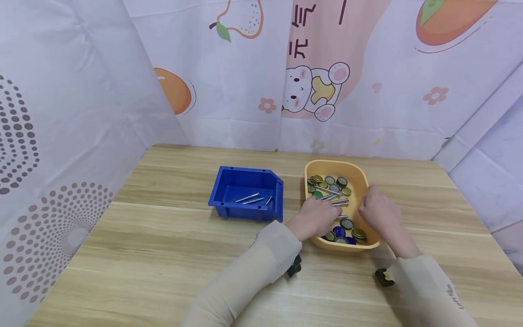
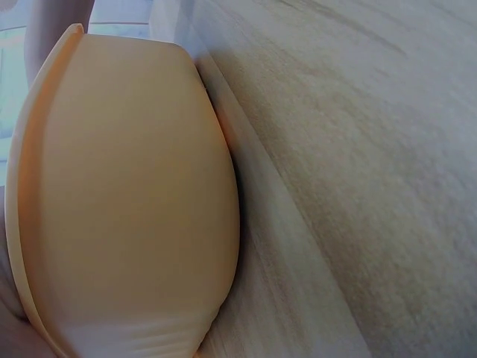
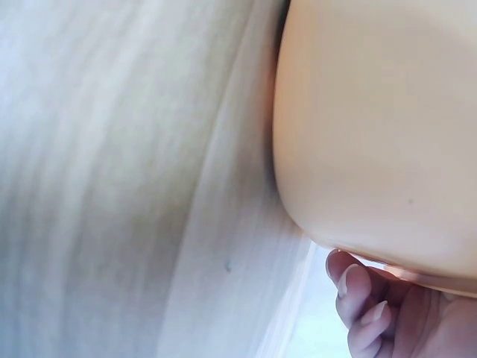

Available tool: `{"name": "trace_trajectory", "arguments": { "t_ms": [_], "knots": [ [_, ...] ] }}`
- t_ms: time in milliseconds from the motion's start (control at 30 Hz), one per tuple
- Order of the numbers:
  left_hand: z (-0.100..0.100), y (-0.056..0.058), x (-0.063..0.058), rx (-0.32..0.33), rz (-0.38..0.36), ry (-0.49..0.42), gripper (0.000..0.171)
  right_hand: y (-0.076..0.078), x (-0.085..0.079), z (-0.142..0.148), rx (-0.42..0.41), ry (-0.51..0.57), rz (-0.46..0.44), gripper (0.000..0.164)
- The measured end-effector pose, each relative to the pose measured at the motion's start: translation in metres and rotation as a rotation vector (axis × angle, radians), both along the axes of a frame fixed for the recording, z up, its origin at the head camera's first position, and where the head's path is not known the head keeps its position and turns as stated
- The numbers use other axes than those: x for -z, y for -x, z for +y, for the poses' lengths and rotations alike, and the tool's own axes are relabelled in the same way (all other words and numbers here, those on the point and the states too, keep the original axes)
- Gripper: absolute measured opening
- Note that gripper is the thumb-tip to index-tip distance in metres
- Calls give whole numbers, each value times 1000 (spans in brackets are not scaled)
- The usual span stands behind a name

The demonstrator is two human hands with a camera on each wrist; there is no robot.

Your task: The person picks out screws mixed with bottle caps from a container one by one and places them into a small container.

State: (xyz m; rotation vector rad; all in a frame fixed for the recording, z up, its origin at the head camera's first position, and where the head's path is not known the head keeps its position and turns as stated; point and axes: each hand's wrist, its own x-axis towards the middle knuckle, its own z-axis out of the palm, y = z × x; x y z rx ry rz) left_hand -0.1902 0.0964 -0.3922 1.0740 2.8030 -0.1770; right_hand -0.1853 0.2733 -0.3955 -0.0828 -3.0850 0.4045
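Observation:
A yellow-orange plastic tub (image 1: 359,181) holds bottle caps (image 1: 346,223) and several metal screws (image 1: 340,202). My left hand (image 1: 316,217) reaches over its left rim, fingers down among the screws; the fingertips are mostly hidden, so whether they pinch a screw does not show. My right hand (image 1: 380,211) grips the tub's right rim. In the right wrist view, curled fingers (image 3: 358,294) lie against the outside, under the rim. The left wrist view is mostly filled by the tub's outer wall (image 2: 134,186).
Left of the tub stands a blue bin (image 1: 234,210) with three screws (image 1: 247,198) lying in it. Both are on a wood-grain table (image 1: 163,236). A printed curtain (image 1: 229,91) hangs behind the table.

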Motion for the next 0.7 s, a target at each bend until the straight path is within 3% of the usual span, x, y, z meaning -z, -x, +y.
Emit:
{"name": "trace_trajectory", "arguments": {
  "t_ms": [233,467,700],
  "knots": [
    [0,3,-1,-8,-2,-15,19,1,0,0,4,0,-2,34],
    [-4,5,-2,-28,-57,-116,39,2,-1,0,4,-5,-15,35],
    [-7,4,-5,-33,-58,-250,23,2,-1,0,14,-9,-23,34]
  ]
}}
